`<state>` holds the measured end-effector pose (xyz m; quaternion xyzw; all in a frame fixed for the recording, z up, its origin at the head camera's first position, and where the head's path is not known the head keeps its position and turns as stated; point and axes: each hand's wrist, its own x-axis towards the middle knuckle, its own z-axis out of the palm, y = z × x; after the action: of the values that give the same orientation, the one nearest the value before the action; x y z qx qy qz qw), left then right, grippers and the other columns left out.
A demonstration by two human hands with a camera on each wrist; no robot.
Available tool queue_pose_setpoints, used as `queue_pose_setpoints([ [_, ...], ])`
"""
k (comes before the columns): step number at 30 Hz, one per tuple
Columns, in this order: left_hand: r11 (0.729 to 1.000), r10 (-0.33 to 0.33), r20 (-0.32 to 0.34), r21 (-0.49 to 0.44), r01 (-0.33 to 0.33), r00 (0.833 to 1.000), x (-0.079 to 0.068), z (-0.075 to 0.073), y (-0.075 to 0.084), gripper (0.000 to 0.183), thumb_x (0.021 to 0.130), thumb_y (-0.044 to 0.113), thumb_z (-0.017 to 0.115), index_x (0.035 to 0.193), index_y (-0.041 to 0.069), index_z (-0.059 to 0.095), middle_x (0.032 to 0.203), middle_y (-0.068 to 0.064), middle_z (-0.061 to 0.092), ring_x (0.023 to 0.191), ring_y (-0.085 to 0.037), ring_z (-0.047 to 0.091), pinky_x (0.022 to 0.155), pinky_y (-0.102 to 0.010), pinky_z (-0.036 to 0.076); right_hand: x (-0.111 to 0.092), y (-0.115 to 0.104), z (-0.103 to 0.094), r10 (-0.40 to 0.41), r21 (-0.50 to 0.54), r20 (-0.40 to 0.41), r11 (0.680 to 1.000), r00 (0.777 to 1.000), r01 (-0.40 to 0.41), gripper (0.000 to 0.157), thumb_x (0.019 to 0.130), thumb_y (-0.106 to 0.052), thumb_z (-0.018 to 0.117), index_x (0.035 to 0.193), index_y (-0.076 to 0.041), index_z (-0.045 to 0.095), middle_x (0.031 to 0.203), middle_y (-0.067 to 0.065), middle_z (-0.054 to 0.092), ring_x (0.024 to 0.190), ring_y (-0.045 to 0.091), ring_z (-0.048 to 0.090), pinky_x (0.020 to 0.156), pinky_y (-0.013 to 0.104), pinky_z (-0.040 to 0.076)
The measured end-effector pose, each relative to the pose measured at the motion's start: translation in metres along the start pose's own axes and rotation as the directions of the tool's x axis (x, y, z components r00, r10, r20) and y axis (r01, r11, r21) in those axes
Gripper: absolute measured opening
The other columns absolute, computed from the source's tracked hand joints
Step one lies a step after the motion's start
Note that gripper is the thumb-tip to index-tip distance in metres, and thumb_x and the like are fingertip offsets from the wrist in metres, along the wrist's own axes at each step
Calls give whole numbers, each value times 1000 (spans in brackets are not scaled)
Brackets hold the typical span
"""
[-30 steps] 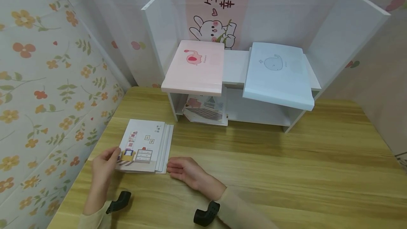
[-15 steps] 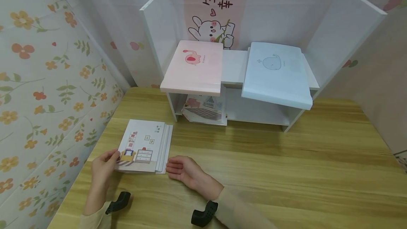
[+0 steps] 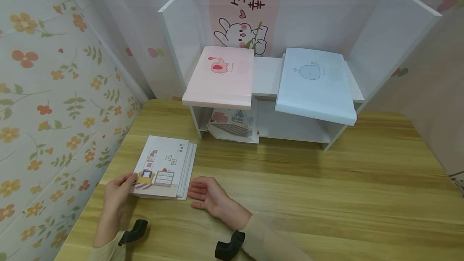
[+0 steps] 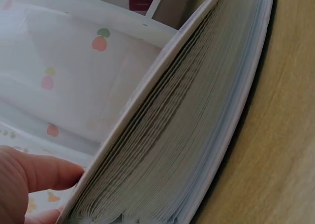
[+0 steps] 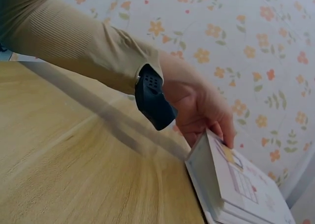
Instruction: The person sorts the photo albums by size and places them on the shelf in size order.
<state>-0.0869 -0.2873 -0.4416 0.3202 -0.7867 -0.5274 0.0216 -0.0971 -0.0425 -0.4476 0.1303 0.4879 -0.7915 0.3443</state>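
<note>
A white book [image 3: 163, 168] with a drawn room on its cover lies atop a small stack on the left of the table. Its thick, wavy page block [image 4: 162, 130] fills the left wrist view. My left hand [image 3: 117, 191] holds the book's near left edge, thumb on the cover and fingers curled at the side. In the right wrist view that same hand [image 5: 204, 113] grips the book [image 5: 246, 179]. Beside the stack's right edge is my right hand [image 3: 212, 196], fingers extended, thumb apart; whether the fingertips touch the stack cannot be told.
At the back stands a white shelf [image 3: 293, 122] with tall side panels. On top lie a pink elephant-print book [image 3: 219, 79] and a light blue whale-print one [image 3: 313, 83]. More printed books [image 3: 232, 126] lie in its lower left. A floral curtain [image 3: 54, 92] hangs at left.
My right hand has shifted slightly left, close against the stack, and its thumb has spread from the fingers. The top book has shifted very slightly right; my left hand stays at its edge.
</note>
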Motion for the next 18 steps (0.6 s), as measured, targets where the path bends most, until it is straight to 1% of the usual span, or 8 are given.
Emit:
queue_pose_setpoints([
  [4,1000,-9,11,1,9,1000,-1,-1,1,57,95,33,50,129,-12,47,135,-27,42,126,-32,34,102,-43,30,3,-1,-1,19,8,21,1000,1000,-19,39,83,-24,55,110,4,56,104,14,59,103,28,58,80,41,48],
  [7,1000,-9,0,12,9,1000,-2,-2,1,57,94,34,50,129,-12,48,134,-26,45,120,-27,38,90,-28,37,6,-3,0,39,28,57,999,998,-41,39,83,-24,55,109,5,57,100,11,60,98,25,59,80,42,48],
  [9,1000,-12,-6,18,12,1000,-3,-3,0,57,94,35,51,128,-11,49,133,-24,46,115,-23,40,80,-19,38,8,-3,0,52,42,83,998,995,-55,33,83,-23,55,103,3,59,94,9,60,92,23,59,79,41,49],
  [11,1000,-11,-22,19,12,1000,2,-3,-7,58,93,38,53,127,-9,52,131,-21,48,109,-18,42,71,-12,38,9,-3,1,60,49,104,997,993,-65,24,84,-21,54,96,0,59,90,7,59,88,20,58,79,40,49],
  [12,1000,-10,-21,14,10,1000,3,-3,-8,58,92,39,54,126,-9,52,131,-21,48,107,-18,42,68,-11,38,9,-3,1,59,49,109,997,992,-64,20,84,-20,54,92,-2,60,88,6,59,86,19,58,79,40,49],
  [14,1000,-29,-23,-7,29,999,7,-5,-12,48,89,41,58,117,2,63,122,-13,54,101,-12,45,62,-10,40,9,-2,2,41,29,103,999,994,-44,12,85,-16,54,87,-6,60,83,4,59,81,16,58,77,37,50],
  [15,999,-38,-28,-12,37,999,8,-5,-12,48,88,42,60,116,3,64,120,-10,55,100,-11,45,61,-10,41,9,-1,3,25,10,92,1000,995,-26,10,86,-14,54,87,-6,60,82,3,59,80,15,58,76,36,50],
  [18,998,-50,10,-29,50,999,2,-7,-6,50,88,42,61,120,3,62,125,-12,53,107,-15,45,69,-16,43,8,0,6,-33,-68,46,997,998,37,14,86,-9,58,96,-1,63,80,1,59,76,12,56,70,31,50],
])
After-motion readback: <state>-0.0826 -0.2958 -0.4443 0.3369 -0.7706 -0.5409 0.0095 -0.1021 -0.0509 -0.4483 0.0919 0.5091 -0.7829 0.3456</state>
